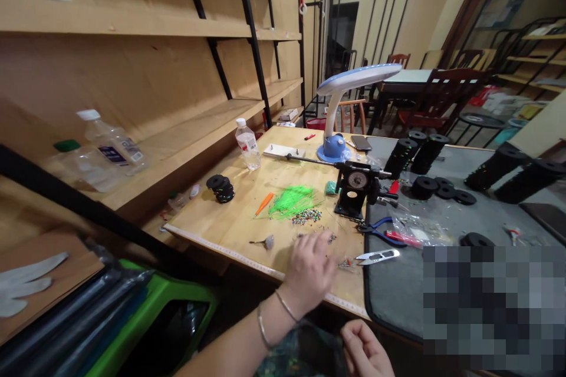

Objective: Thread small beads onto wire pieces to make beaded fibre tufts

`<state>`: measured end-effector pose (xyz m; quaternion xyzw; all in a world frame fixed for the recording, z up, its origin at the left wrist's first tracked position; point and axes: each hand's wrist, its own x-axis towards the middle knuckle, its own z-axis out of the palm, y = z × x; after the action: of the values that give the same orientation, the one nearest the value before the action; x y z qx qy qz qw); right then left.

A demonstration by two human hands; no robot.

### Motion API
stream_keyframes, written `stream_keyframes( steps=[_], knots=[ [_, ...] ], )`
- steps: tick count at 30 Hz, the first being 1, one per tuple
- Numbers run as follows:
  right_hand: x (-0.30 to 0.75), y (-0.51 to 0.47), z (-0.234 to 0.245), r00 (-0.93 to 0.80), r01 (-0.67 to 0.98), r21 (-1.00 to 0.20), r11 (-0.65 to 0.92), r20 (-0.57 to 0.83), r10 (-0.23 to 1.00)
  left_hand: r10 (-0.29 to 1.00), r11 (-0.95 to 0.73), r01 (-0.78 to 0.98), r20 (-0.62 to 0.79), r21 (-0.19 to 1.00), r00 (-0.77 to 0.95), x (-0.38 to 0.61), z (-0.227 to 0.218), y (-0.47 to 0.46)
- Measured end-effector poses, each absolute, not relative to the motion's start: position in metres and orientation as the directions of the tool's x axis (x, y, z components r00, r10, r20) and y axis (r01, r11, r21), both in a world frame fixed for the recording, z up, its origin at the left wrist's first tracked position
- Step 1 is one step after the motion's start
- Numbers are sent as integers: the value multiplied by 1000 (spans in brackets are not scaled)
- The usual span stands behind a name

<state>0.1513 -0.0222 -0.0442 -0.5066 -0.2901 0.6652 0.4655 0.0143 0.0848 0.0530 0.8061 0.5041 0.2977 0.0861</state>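
My left hand point(311, 271), with two bangles on the wrist, reaches palm down over the near edge of the wooden table. Its fingers are apart, slightly blurred, over small dark bits. Just beyond lie a pile of multicoloured beads point(306, 216) and a heap of bright green strands point(294, 201). An orange pointed tool point(264, 204) lies left of the strands, and a small brush-like piece point(269, 242) left of my hand. Thread snips point(378, 257) rest to its right. Low in the view, my right hand point(365, 350) is closed, thumb against fingers; whatever it holds is hidden.
A black clamp device point(352, 188) with a long rod stands mid-table before a blue-based lamp point(335, 148). Blue-handled pliers point(381, 230) and black foam spools point(430, 154) are on the grey mat point(398, 300). A plastic bottle point(248, 146) stands near the shelves point(177, 147).
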Motion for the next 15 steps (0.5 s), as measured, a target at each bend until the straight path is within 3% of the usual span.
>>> stream_keyframes(
  steps=[5, 10, 13, 15],
  knots=[
    [147, -21, -44, -45, -316, -875, -366, -371, 927, 965, -173, 932, 246, 319, 95, -16, 41, 103],
    [144, -23, -41, -35, -327, -870, -370, -380, 924, 977, -136, 929, 201, 346, 68, -17, 24, 112],
    [144, -26, -38, 8, -317, -873, -370, -393, 920, 971, -170, 864, 232, 474, 63, -21, 30, 105],
    [144, -27, -36, 42, -317, -877, -361, -394, 918, 973, -197, 687, 225, 700, 49, -26, 36, 93]
  ],
)
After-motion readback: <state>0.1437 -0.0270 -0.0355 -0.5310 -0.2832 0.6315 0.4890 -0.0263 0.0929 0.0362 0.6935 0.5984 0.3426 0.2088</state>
